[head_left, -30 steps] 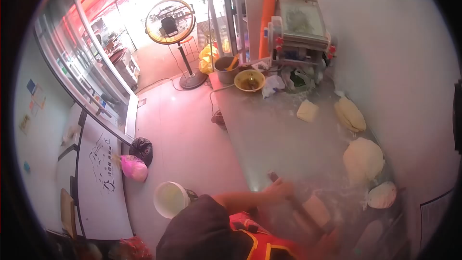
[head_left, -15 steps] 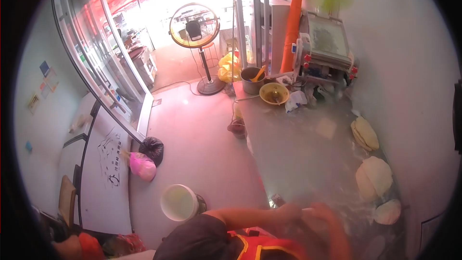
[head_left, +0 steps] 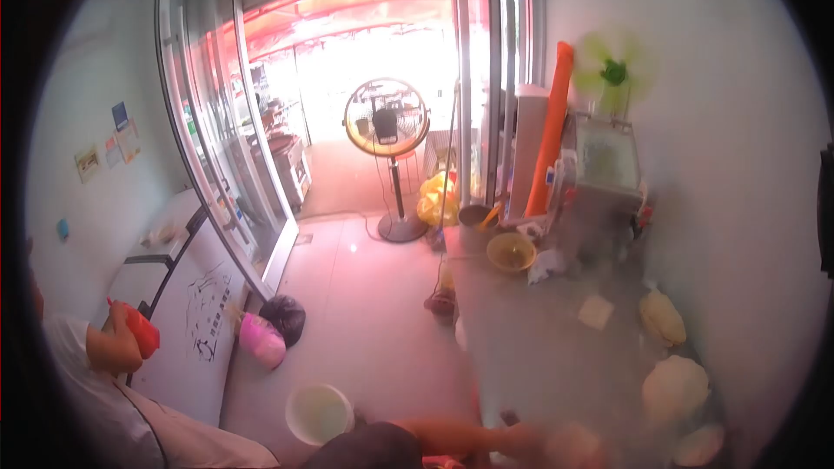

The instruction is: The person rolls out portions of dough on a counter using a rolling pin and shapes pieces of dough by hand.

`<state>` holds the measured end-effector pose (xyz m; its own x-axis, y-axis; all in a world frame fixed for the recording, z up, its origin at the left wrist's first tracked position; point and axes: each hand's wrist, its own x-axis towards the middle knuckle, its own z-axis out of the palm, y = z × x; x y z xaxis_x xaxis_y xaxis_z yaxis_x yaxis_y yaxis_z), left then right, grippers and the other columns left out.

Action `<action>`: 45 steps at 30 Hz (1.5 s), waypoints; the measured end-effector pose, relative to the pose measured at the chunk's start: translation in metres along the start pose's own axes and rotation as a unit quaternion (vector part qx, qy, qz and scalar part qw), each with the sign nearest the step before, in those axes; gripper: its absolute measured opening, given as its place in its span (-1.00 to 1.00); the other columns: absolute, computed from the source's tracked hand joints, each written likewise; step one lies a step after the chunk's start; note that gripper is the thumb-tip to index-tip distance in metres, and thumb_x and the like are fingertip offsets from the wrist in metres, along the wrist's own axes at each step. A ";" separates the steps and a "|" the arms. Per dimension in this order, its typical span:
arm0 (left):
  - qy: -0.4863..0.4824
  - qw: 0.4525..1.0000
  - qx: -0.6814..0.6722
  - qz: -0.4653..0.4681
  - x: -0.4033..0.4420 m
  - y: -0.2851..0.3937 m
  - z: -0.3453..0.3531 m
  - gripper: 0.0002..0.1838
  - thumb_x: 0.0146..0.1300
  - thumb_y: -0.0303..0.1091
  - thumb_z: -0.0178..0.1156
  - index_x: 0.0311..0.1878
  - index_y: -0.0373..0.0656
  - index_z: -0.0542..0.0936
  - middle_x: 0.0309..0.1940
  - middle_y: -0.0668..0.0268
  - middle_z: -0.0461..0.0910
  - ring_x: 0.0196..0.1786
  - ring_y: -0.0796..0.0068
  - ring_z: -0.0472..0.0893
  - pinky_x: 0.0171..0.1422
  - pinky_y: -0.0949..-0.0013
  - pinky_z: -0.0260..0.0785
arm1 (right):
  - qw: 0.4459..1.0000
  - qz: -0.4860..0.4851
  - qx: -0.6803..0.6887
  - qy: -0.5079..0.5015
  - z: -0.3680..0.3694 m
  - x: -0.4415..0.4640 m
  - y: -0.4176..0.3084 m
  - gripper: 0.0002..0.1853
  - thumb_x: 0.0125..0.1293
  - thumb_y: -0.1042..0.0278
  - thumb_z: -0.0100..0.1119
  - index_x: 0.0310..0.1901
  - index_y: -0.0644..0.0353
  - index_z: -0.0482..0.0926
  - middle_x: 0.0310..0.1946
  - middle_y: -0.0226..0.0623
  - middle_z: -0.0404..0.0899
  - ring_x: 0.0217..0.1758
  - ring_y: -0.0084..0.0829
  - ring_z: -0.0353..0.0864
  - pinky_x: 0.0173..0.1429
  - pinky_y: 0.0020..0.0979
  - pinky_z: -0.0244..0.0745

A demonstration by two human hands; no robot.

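My left hand is low in the view, over the near part of the grey worktop. Beside it on the right, my right hand is a blur near the bottom edge. Motion smears the fingers of both, so I cannot make out whether they hold anything. A small dark object lies just beyond my left hand. Along the wall side sit pale dough-like lumps: a folded one, a large rounded one and a smaller one nearest my right hand.
A yellow bowl, a metal pot and a machine stand at the worktop's far end. On the floor are a white bucket, bags and a standing fan. Another person at left holds something red.
The view has tilted up, so the room sits lower in the frame. Another person with a red object has come into view at left. My hands are now lower and more blurred.
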<state>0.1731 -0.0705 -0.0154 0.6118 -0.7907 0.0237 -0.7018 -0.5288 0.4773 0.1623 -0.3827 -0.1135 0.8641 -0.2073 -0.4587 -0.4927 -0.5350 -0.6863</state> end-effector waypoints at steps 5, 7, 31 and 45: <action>-0.025 1.000 0.018 0.002 0.008 -0.013 0.018 -0.82 0.16 -0.47 0.15 -0.19 -0.24 0.65 -0.26 0.10 0.61 -0.12 0.15 0.63 -0.02 0.16 0.48 | 0.999 -0.022 -0.026 0.010 -0.003 -0.027 -0.008 -0.41 0.19 0.16 0.30 0.18 0.38 0.50 0.06 0.11 0.57 0.17 -0.06 0.51 0.21 -0.11 0.43; -0.022 1.000 0.013 0.004 0.007 -0.017 0.022 -0.82 0.14 -0.47 0.15 -0.20 -0.23 0.66 -0.26 0.08 0.62 -0.12 0.10 0.63 -0.03 0.13 0.48 | 0.994 -0.080 -0.068 0.021 -0.002 -0.026 -0.002 -0.45 0.22 0.12 0.25 0.13 0.38 0.54 0.06 0.13 0.58 0.16 0.00 0.51 0.22 -0.09 0.42; -0.028 0.999 0.019 -0.013 0.014 -0.025 0.032 -0.81 0.12 -0.35 0.17 -0.22 -0.16 0.67 -0.24 0.13 0.63 -0.08 0.08 0.62 -0.01 0.08 0.48 | 0.964 -0.136 -0.072 0.216 0.000 -0.030 0.029 -0.65 0.35 0.32 0.00 0.02 0.42 0.52 -0.03 0.11 0.57 0.01 0.00 0.51 0.11 -0.08 0.40; -0.023 0.998 -0.004 -0.058 0.012 -0.037 0.059 -0.81 0.14 -0.33 0.18 -0.20 -0.16 0.63 -0.20 0.14 0.59 -0.06 0.09 0.60 0.01 0.10 0.48 | 0.978 -0.111 -0.052 0.167 -0.015 -0.027 0.049 -0.51 0.43 0.23 -0.08 0.27 0.38 0.37 0.28 0.12 0.38 0.36 0.05 0.31 0.45 -0.09 0.16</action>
<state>0.1851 -0.0789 -0.0841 0.6715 -0.7373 -0.0734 -0.6240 -0.6161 0.4806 0.1166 -0.4156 -0.1269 0.9428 -0.3230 -0.0831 -0.2907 -0.6736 -0.6795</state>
